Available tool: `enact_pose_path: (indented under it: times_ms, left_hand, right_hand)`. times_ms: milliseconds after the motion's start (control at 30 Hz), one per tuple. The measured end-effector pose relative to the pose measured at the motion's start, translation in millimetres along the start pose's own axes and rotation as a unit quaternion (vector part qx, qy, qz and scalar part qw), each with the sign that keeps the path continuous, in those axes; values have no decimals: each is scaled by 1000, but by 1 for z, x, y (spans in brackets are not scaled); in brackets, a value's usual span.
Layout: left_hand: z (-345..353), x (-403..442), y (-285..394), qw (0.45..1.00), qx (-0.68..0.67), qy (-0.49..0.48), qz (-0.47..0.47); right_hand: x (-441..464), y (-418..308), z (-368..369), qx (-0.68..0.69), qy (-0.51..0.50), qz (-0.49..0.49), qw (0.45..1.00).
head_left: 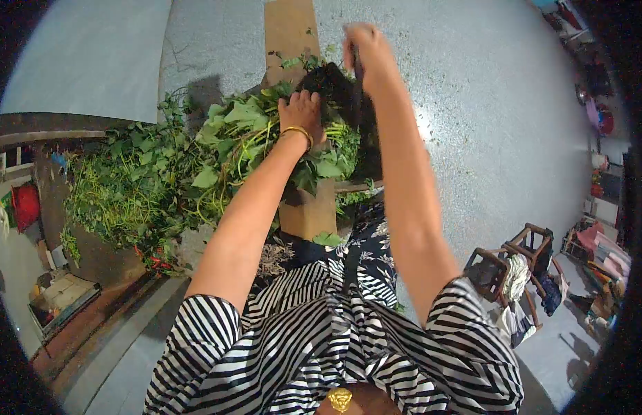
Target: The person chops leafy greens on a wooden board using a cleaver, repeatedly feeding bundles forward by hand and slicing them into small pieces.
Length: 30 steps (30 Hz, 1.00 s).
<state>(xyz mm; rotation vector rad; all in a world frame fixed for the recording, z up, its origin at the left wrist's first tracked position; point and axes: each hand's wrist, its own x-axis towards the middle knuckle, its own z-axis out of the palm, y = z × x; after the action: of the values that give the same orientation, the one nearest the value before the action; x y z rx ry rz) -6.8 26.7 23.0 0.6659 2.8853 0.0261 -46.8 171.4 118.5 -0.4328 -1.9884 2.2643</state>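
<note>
My left hand (303,116), with a gold bangle at the wrist, presses down on a bundle of green leafy vines (248,135), its fingers curled over the stems. The cut-looking stem ends and leaves stick out to the right of it. Beneath the bundle runs a wooden plank (308,216), mostly covered by greenery. My right hand (373,59) is raised to the right of the bundle, closed around a dark knife (358,93). Its blade hangs downward beside the stem ends and is blurred. A dark round shape behind the bundle is partly hidden.
A large heap of vines (127,183) spreads to the left. Wooden stools (521,252) with cloths stand on the grey floor (487,131) at right. Leaf scraps lie scattered near the plank. A red object (25,206) and a box (63,301) are at far left.
</note>
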Motion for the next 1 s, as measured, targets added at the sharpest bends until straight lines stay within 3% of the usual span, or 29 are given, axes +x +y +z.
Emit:
enact_pose_path:
  times_ms: [33, 67, 133, 233, 300, 333, 367, 433, 500, 567, 633, 733, 800, 900, 1000]
  left_hand:
    - [5, 1, 0, 1000, -1, 8, 0]
    - [7, 1, 0, 1000, -2, 15, -1]
    - [1, -2, -2, 999, -26, 34, 12]
    - [8, -13, -3, 1000, -27, 9, 11]
    - [21, -30, 3, 984, 14, 172, 34]
    - [19, -37, 7, 985, 14, 170, 37]
    - [16, -43, 11, 988, 15, 150, 37]
    - [18, -45, 12, 992, 9, 120, 35]
    - [7, -36, 10, 996, 12, 74, 39]
    - [-5, -18, 5, 997, 53, -24, 47]
    - [2, 1, -4, 997, 58, -29, 45]
    - [9, 4, 3, 999, 39, -31, 18]
    - [32, 10, -3, 997, 48, 51, 17]
    - [9, 4, 1, 999, -7, 34, 17]
    - [1, -5, 2, 999, -35, 20, 10]
  right_hand:
    - [-37, 8, 7, 60, 40, -20, 997]
    - [-67, 23, 5, 36, 56, -10, 998]
    - [-104, 63, 6, 25, 20, -63, 998]
    - [-88, 62, 3, 32, 27, 17, 999]
    - [-60, 19, 6, 39, 40, 60, 997]
    - [-29, 18, -4, 23, -36, 49, 998]
    - [-6, 12, -4, 46, -44, 47, 997]
    - [42, -1, 1, 11, -12, 93, 995]
    - [85, 1, 6, 104, -27, 134, 985]
    - [92, -8, 14, 106, 5, 150, 983]
    - [82, -10, 14, 103, 40, 168, 979]
    - [30, -2, 8, 63, 32, 13, 997]
    - [-29, 11, 1, 41, 30, 1, 999]
    - [-99, 80, 2, 76, 41, -46, 995]
    - [-91, 82, 3, 49, 18, -32, 998]
